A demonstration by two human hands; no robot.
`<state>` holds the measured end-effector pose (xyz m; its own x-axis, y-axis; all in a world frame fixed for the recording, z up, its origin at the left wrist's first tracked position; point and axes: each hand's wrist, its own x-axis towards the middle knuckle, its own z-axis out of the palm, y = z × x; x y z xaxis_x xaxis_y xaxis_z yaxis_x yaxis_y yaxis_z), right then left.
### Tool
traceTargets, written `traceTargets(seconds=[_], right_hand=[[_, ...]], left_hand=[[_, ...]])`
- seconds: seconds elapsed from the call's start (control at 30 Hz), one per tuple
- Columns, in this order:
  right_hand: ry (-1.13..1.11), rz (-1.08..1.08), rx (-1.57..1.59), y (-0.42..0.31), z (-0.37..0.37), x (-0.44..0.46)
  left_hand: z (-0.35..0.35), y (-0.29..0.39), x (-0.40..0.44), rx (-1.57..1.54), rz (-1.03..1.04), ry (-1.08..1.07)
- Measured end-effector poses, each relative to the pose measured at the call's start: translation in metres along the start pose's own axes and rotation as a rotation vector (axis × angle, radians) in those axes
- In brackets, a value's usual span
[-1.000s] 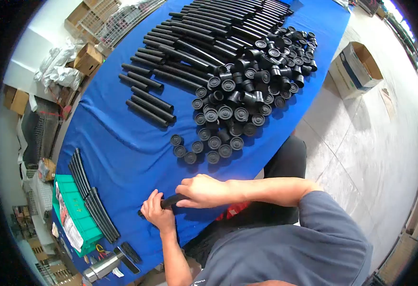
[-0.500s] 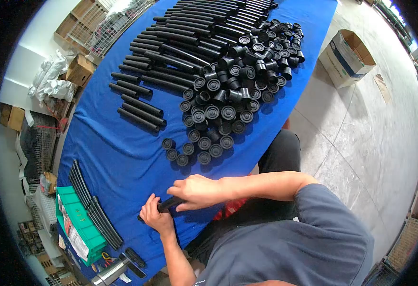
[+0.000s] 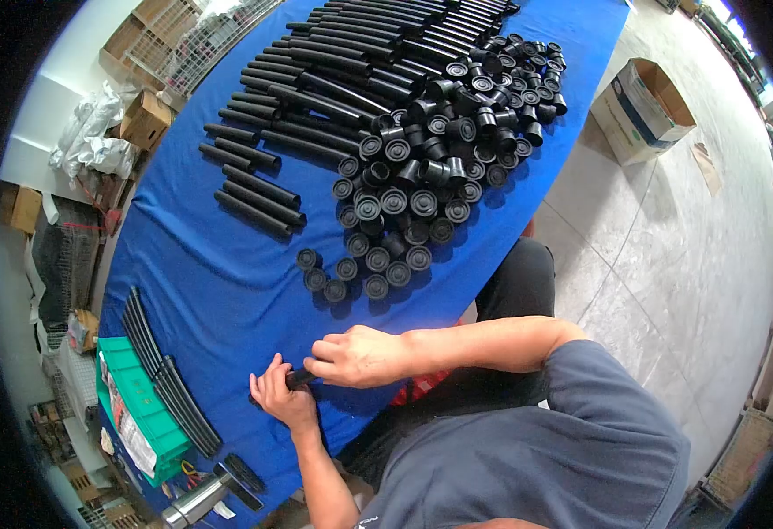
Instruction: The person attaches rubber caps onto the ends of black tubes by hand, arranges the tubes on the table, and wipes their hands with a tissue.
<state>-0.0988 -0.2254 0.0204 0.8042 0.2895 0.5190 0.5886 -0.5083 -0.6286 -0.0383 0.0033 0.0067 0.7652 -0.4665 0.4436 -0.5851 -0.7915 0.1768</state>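
Note:
A short length of black tube shows between my two hands near the table's front edge. My left hand wraps round it, with fingers curled over its far side. Closed on the tube's other end is my right hand, which hides most of that end; whether a cap is there I cannot make out. Beyond the hands lies a heap of round black caps with ringed faces. Past them, rows of black tubes lie side by side on the blue cloth.
At the left stands a green crate, with thin black strips along it. A metal cylinder tool with a black head lies at the near left edge. A cardboard box stands on the floor at the right.
Both hands have shifted slightly left, and my right hand has closed in over the tube, its fingers now more curled. Less of the tube shows between the hands.

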Motion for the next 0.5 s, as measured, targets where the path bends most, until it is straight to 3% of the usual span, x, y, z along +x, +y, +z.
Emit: traceTargets(seconds=[0.2,0.37,0.5], right_hand=[[-0.241,0.38,0.371,0.005,-0.012,0.005],[-0.033,0.031,-0.033,-0.004,-0.005,-0.001],[-0.197,0.244,0.052,-0.005,-0.014,0.001]], left_hand=[[-0.001,0.003,0.003,0.005,0.01,-0.006],[-0.002,0.003,0.002,0.013,0.013,-0.006],[-0.001,0.003,0.002,0.006,0.018,-0.009]])
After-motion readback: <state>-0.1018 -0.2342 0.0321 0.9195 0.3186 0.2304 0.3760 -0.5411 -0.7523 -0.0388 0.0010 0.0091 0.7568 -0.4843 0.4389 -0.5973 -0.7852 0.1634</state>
